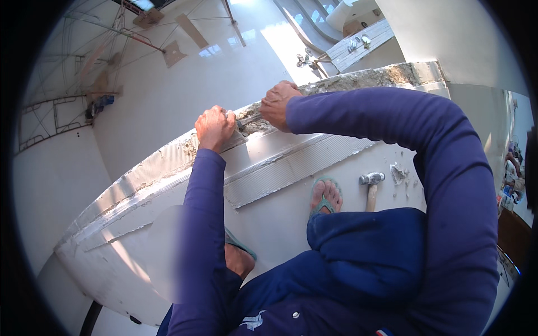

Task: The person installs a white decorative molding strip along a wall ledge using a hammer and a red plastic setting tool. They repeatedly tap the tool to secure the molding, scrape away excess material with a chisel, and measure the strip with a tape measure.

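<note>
Before me runs a long ledge [140, 171] with a rough, crumbly top edge and strips of ribbed, pale sheet along its side. Over that edge my left hand [215, 127] is closed, knuckles up. My right hand [278, 105], also closed, grips a little farther right along the same edge. A thin, grey, bar-like piece [251, 119] shows between the two fists, lying along the broken material; its ends are hidden by my fingers. It appears held in the right hand. What the left fingers hold is hidden.
A hammer [371, 179] with a pale wooden handle lies near my sandalled foot [325, 196], beside broken chips [399, 175]. Beyond the ledge the level drops to a pale lower surface. A plank bench [361, 46] stands far right, metal scaffolding [50, 120] far left.
</note>
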Tool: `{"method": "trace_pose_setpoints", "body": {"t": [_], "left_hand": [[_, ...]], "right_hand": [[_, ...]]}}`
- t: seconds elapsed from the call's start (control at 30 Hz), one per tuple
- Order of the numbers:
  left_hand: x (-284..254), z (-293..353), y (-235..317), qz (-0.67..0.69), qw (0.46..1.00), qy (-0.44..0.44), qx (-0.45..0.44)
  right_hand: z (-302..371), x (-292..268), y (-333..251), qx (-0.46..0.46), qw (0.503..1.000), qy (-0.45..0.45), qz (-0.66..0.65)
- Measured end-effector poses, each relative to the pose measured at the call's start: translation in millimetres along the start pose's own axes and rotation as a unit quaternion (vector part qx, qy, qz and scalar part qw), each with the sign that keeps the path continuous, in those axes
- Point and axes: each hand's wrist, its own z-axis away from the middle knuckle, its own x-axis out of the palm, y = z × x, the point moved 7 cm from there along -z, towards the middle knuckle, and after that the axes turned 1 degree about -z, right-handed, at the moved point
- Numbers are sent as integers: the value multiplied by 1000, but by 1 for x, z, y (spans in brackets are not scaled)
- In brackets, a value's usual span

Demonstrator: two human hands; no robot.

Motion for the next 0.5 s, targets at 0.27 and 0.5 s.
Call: {"method": "trace_pose_setpoints", "body": {"t": [0.27, 0.5], "left_hand": [[-2, -6, 10, 33, 999, 18, 7], [4, -3, 7, 8, 1000, 25, 13]], "right_hand": [[-34, 67, 52, -18, 995, 94, -20], [-52, 73, 51, -50, 995, 82, 2]]}}
